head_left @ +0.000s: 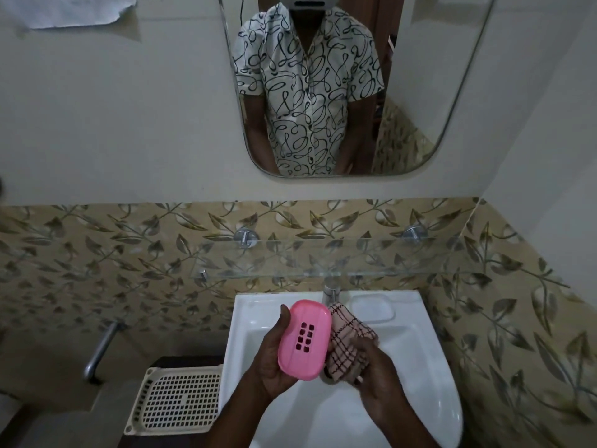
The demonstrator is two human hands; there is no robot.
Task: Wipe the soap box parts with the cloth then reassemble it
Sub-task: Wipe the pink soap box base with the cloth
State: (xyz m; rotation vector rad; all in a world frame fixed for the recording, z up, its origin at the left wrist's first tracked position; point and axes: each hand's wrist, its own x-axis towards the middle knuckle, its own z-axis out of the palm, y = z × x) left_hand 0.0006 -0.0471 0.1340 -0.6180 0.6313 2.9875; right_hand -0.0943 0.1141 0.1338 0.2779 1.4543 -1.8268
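Observation:
A pink oval soap box part with a cluster of small drain holes in its middle is held over the white sink. My left hand grips it from the left and underneath, thumb on its upper left edge. My right hand holds a bunched beige cloth with dark check lines against the part's right edge. Other parts of the soap box are not visible.
A metal tap rises at the back of the sink, under a glass shelf. A cream perforated plastic tray lies left of the sink. A mirror hangs above and reflects a person's patterned shirt.

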